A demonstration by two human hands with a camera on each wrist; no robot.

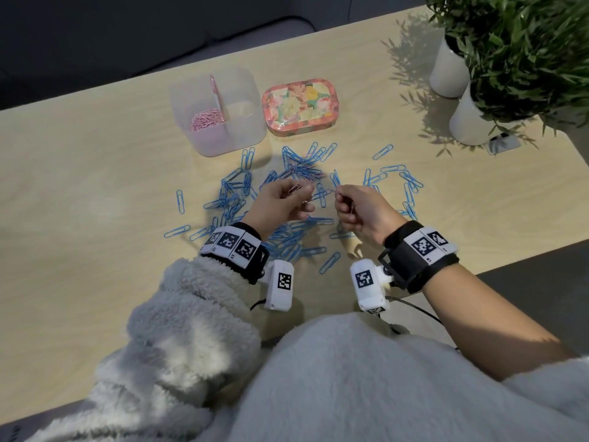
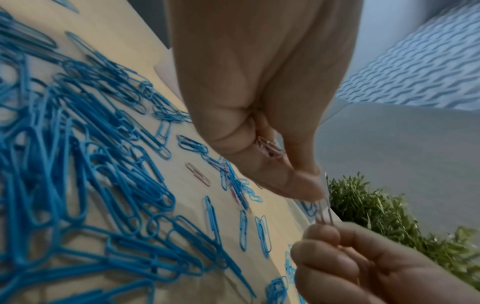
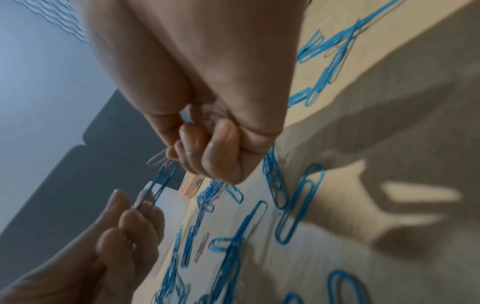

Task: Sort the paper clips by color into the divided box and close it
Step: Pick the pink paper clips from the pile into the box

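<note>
Two clips are hooked together between the hands, a blue paper clip [image 3: 158,185] and a pink paper clip [image 3: 157,158], and that snag is where trouble sits. The left hand [image 1: 282,202] pinches the blue one at its fingertips while its curled fingers also cup a small bunch of pink clips [image 1: 70,189] (how many, I cannot tell); the right hand [image 1: 361,209] pinches the pink one, its other fingers folded in. A sharp tug could spring either clip loose into the blue scatter [image 1: 287,199] on the table [image 1: 95,186], and a pink one there would be hard to find. Loosening the left hand to work the tangle risks spilling the cupped bunch. The divided box [image 1: 218,111] stands well beyond the pile, pink clips in its left compartment, the right apparently bare; its floral lid [image 1: 299,105] lies just beside it, so closing looks far off.
</note>
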